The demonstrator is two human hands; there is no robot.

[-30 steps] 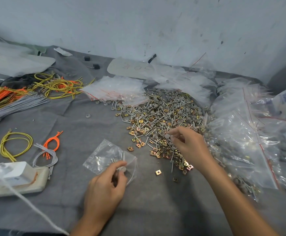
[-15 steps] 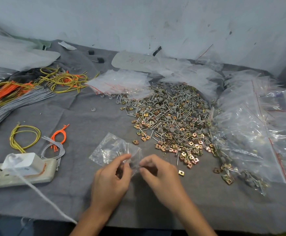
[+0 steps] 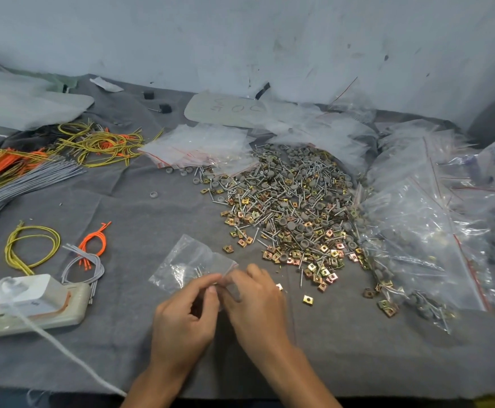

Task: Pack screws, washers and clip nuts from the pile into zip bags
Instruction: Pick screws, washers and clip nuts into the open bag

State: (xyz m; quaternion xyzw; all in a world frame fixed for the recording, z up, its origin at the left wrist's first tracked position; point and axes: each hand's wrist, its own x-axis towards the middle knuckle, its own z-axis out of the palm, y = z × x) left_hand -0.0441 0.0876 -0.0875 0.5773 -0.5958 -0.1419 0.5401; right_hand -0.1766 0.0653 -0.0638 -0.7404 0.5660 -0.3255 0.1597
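Pile (image 3: 287,207) of screws, washers and clip nuts lies spread on the cloth beyond and to the right of the right hand (image 3: 258,304), and runs up against the filled bags (image 3: 417,231) further right. The zip bag (image 3: 187,260) lies flat just beyond both hands with its mouth toward them. The left hand (image 3: 181,322) is curled, with thumb and forefinger pinching the bag's near lip. The right hand meets it at the same lip with bent fingers. It is blurred, so I cannot tell whether it holds a part, the film or nothing. A few screws (image 3: 198,271) show inside the bag. One clip nut (image 3: 307,299) lies alone just right of the right hand.

The risks, as I judge them: the pile is loose and close, so a careless reach back by the right hand could scatter it or push parts under the filled bags. The zip bag is thin and limp. If the left pinch catches both lips, the mouth stays closed and the part drops on the cloth. If the bag is tipped mouth-down, the screws slide out, and their points may also pierce the film. The stray clip nut is easily overlooked or knocked off the near edge, which would leave a bag short
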